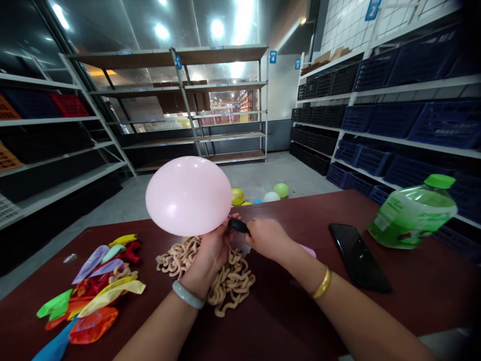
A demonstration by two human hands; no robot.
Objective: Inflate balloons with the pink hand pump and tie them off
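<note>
An inflated pink balloon [189, 195] stands over the table, its neck end at my left hand [215, 248]. The fingers of that hand are closed around the neck, which is mostly hidden. My right hand [268, 238] is closed on a black rounded object [238, 226] that points toward the balloon's neck; its kind I cannot make out. Below my left hand lies a pile of beige curled pieces [233, 281]. Uninflated balloons [99, 281] in several colours lie in a heap at the left. A pale purple thing [308, 250] shows partly behind my right forearm.
On the dark red table [293, 311], a black phone [358, 258] lies at the right beside a green-capped bottle [413, 213]. Inflated balloons [281, 190] rest on the floor beyond the far edge. Shelves [225, 90] stand behind, and dark crates [391, 120] fill the right-hand racks.
</note>
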